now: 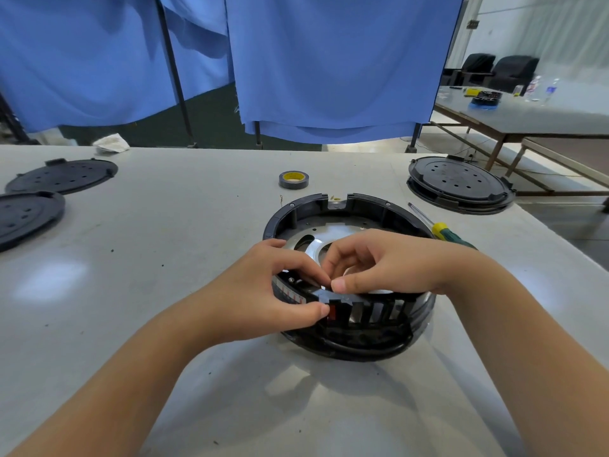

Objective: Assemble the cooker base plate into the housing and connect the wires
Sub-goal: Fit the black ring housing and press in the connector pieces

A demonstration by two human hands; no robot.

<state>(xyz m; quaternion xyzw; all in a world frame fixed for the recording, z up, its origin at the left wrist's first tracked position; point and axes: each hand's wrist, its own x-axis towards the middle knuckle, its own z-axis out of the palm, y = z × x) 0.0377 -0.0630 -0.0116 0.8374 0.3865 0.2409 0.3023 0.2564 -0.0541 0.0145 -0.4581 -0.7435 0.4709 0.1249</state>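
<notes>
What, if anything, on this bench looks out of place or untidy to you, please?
Little stands out. A crumpled white rag sits at the table's far edge, and small brass-coloured bits lie loose by the housing's rim notch. The screwdriver lies close beside the housing. Nothing appears spilled or broken.

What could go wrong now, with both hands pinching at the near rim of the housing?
1. The left hand and right hand hide the part they pinch at the housing rim, so a bad seating may go unseen.
2. Fingers sit near the metal base plate cutouts; edges could nick them.
3. The screwdriver lies beside the right forearm; it might get knocked.
</notes>
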